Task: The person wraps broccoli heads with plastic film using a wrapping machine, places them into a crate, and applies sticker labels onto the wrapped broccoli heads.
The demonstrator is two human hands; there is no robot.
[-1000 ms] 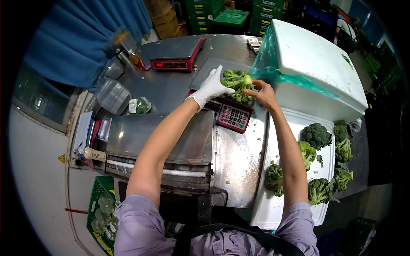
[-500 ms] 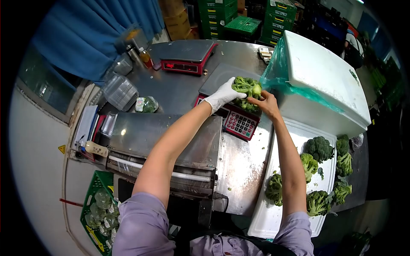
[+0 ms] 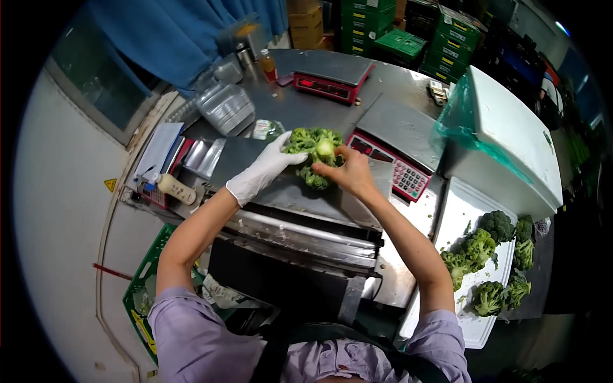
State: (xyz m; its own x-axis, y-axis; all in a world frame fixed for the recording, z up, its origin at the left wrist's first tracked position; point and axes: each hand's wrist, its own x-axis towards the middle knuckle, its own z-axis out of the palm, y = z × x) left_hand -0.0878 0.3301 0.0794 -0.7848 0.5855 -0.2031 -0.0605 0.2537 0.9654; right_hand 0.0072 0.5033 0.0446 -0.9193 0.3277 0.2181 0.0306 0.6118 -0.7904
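Observation:
Both my hands grip broccoli (image 3: 314, 142) from its two sides, with the pale cut stem facing up. My left hand (image 3: 271, 163), in a white glove, closes on its left side. Bare fingers of my right hand (image 3: 350, 172) pinch the right side near the stem. The broccoli is held above the metal wrapping machine (image 3: 287, 191). Right of my hands stands a red scale (image 3: 408, 137) with a grey pan and keypad. A wrapped broccoli pack (image 3: 267, 129) lies just behind my left hand.
More broccoli (image 3: 488, 299) lies on a white board (image 3: 469, 329) at the right, beside a white foam box (image 3: 504, 140). A second scale (image 3: 329, 83) stands at the back. Clear plastic trays (image 3: 223, 108) are stacked at left. A green crate (image 3: 137, 290) sits low at left.
Both hands have carried the broccoli leftward off the scale pan to above the wrapping machine. The camera view has turned left too.

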